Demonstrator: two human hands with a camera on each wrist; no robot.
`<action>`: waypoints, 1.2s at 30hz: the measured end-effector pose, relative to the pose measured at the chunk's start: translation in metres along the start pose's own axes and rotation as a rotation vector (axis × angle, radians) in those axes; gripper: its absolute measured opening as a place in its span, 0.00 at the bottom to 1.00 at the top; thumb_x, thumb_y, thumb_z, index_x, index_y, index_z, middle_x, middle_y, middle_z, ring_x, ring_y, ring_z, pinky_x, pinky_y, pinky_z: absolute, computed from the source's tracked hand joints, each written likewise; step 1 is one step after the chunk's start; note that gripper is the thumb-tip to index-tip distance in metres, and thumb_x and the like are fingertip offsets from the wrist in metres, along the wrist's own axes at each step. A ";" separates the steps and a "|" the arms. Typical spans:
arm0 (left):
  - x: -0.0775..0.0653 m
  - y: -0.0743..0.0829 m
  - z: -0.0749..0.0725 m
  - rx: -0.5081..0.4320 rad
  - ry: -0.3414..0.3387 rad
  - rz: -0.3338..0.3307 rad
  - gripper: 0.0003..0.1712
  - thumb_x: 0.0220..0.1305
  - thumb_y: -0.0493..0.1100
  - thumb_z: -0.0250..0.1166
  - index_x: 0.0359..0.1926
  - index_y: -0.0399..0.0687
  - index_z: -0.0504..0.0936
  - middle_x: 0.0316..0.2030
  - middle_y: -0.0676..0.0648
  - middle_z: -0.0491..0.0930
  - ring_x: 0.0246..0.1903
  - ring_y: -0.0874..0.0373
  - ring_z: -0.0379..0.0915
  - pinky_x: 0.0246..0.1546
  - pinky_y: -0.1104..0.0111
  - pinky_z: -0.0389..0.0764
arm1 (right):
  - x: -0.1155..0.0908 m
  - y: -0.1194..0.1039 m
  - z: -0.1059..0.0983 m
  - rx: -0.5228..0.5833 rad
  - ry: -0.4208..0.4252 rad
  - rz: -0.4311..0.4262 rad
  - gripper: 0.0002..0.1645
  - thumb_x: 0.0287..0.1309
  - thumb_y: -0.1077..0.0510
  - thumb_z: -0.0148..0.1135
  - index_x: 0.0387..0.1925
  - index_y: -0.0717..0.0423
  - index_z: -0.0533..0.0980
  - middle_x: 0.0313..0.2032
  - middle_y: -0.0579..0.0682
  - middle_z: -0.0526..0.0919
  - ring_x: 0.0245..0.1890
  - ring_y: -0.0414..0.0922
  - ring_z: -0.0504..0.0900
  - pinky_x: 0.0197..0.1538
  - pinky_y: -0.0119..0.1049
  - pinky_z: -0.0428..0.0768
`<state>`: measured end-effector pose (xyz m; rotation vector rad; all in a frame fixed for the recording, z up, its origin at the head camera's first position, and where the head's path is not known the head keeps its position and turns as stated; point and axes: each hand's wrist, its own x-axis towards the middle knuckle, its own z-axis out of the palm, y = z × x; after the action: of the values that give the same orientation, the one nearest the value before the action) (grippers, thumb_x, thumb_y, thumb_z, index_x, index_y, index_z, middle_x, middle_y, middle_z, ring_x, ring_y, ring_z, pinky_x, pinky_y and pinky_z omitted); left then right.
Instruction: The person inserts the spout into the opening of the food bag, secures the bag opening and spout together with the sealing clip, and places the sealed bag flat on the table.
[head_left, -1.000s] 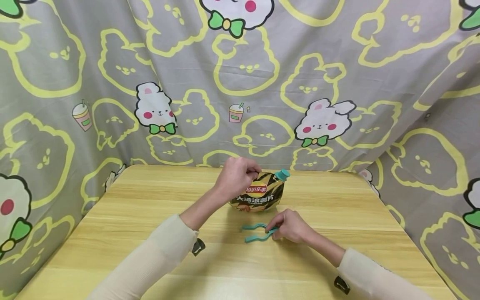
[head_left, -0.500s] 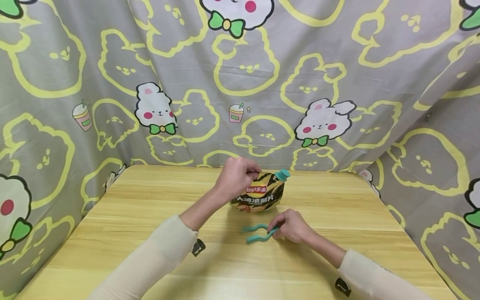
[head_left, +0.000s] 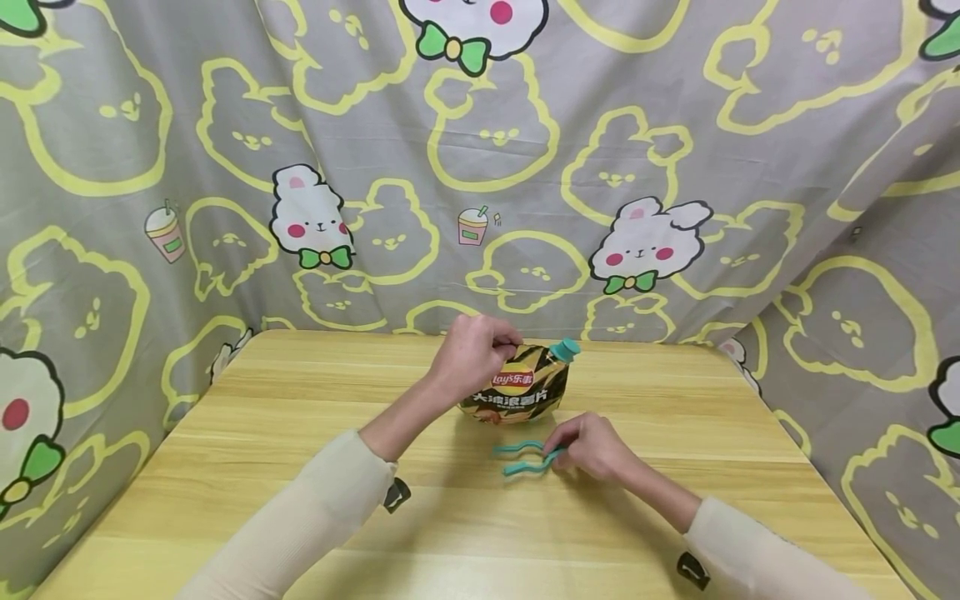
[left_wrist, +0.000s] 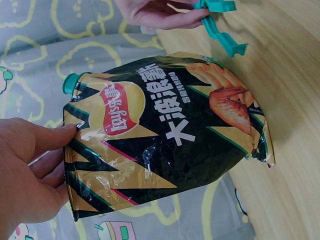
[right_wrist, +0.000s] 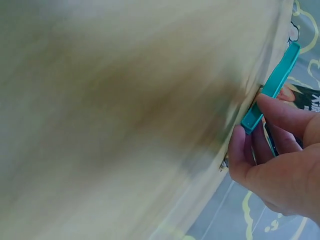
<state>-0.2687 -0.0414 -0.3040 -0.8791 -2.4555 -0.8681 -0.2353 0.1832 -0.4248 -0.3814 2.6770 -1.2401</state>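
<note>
A black and gold Lay's potato chip bag (head_left: 525, 385) stands on the table, a teal screw cap (head_left: 566, 349) at its upper right corner. My left hand (head_left: 471, 357) pinches the bag's top edge; in the left wrist view the thumb lies on the front, with fingers behind. In front of the bag, my right hand (head_left: 596, 450) pinches one end of a teal bag clip (head_left: 528, 469). The clip's two wavy arms are spread apart and point left, touching nothing. From the right wrist view, thumb and fingers hold the clip (right_wrist: 280, 72) near its end.
The light wood table (head_left: 300, 467) spreads around both hands. A grey curtain (head_left: 405, 150) with yellow cartoon outlines hangs behind the table's back edge and along both sides.
My right hand has shifted slightly right and up toward the bag, carrying the teal clip. The left hand and the chip bag have stayed where they were.
</note>
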 end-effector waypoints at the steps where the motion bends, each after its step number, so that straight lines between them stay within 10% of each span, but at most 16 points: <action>1: 0.000 0.000 0.000 -0.001 0.000 -0.001 0.11 0.62 0.27 0.65 0.34 0.43 0.92 0.31 0.48 0.90 0.30 0.60 0.86 0.36 0.68 0.86 | 0.000 0.000 -0.002 -0.002 0.003 0.001 0.10 0.41 0.72 0.73 0.26 0.55 0.88 0.27 0.46 0.89 0.31 0.41 0.80 0.37 0.35 0.77; 36: 0.000 0.002 -0.001 -0.015 -0.010 -0.009 0.11 0.61 0.26 0.66 0.35 0.42 0.92 0.31 0.47 0.90 0.30 0.59 0.86 0.35 0.70 0.86 | -0.012 -0.023 -0.106 -0.128 0.107 0.039 0.07 0.53 0.66 0.72 0.35 0.57 0.88 0.32 0.47 0.89 0.33 0.43 0.83 0.39 0.38 0.78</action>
<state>-0.2671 -0.0408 -0.3022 -0.8806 -2.4667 -0.8877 -0.2468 0.2492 -0.3386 -0.2860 2.8490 -1.1111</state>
